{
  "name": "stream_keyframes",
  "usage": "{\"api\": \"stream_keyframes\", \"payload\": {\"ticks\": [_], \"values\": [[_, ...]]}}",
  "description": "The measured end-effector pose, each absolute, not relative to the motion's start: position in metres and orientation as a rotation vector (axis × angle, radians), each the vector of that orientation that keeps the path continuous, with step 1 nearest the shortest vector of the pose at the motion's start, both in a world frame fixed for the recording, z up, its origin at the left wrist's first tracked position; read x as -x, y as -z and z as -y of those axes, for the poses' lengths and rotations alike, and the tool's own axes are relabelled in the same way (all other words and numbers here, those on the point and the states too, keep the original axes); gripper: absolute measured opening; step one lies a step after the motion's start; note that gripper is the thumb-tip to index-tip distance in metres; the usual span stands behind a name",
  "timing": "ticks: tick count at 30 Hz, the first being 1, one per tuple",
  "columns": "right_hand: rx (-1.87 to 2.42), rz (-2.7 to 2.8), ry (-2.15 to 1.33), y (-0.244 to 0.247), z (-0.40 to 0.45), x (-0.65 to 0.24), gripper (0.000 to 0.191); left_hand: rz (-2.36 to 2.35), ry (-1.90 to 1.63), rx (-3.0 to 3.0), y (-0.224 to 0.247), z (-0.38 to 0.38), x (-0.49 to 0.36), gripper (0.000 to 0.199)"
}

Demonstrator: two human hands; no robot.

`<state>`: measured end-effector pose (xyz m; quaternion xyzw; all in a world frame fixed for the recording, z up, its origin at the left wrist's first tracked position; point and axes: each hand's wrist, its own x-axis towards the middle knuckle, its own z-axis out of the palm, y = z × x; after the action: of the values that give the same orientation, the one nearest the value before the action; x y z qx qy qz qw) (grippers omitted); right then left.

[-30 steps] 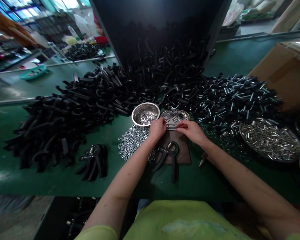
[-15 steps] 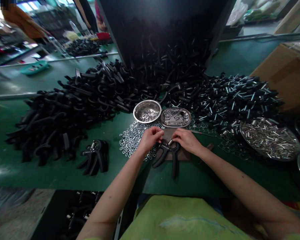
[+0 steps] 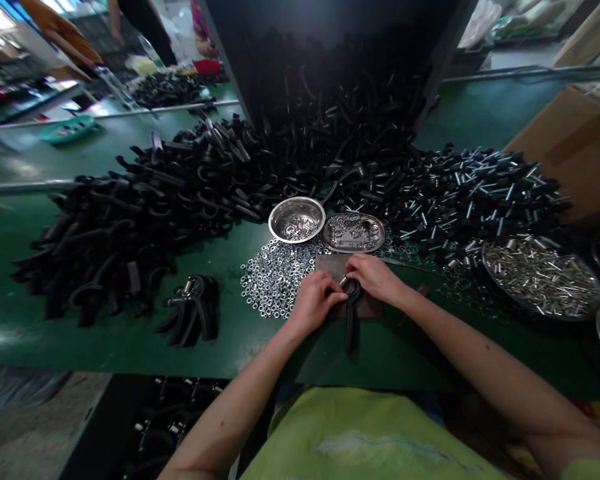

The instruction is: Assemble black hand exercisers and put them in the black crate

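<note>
A black clamp lies over a brown plate, one leg pointing toward me. My left hand covers the clamp's left part, its fingers pinched near the small metal spring. On the clamp's right side my right hand pinches at the top of that spring. Just left of my left hand is a spread of small metal nuts. Behind the hands stand a round steel bowl and an oval metal tray with small metal parts.
Black clamp parts are heaped at left and back. Black-headed bolts and a bowl of metal pins lie right, near a cardboard box. Assembled clamps sit left. People stand behind at far left.
My left hand has moved right and toward me, from beside the clamp's upper end onto its left part, now hiding the left leg. My right hand has barely moved.
</note>
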<state>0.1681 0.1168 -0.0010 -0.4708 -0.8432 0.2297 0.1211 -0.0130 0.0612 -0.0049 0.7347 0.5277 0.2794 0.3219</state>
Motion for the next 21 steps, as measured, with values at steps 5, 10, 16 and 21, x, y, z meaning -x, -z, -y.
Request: {"api": "stream_keyframes", "payload": {"ticks": [5,10,16,21], "values": [[1.375,2.481,-0.693,0.001,-0.115,-0.172,0.008,-1.395,-0.705,-2.033,0.015,-0.061,0.005,0.009],[1.405,2.488,-0.716,-0.001,-0.115,-0.173,0.009,-1.365,-0.687,-2.012,0.016,-0.063,0.006,0.011],[1.433,2.505,-0.793,-0.005,-0.125,-0.167,0.007,-1.380,-0.573,-1.872,0.014,-0.074,0.006,0.014],[1.420,2.423,-0.805,-0.011,-0.111,-0.173,0.013,-1.367,-0.560,-1.841,0.016,-0.077,0.006,0.013]]}}
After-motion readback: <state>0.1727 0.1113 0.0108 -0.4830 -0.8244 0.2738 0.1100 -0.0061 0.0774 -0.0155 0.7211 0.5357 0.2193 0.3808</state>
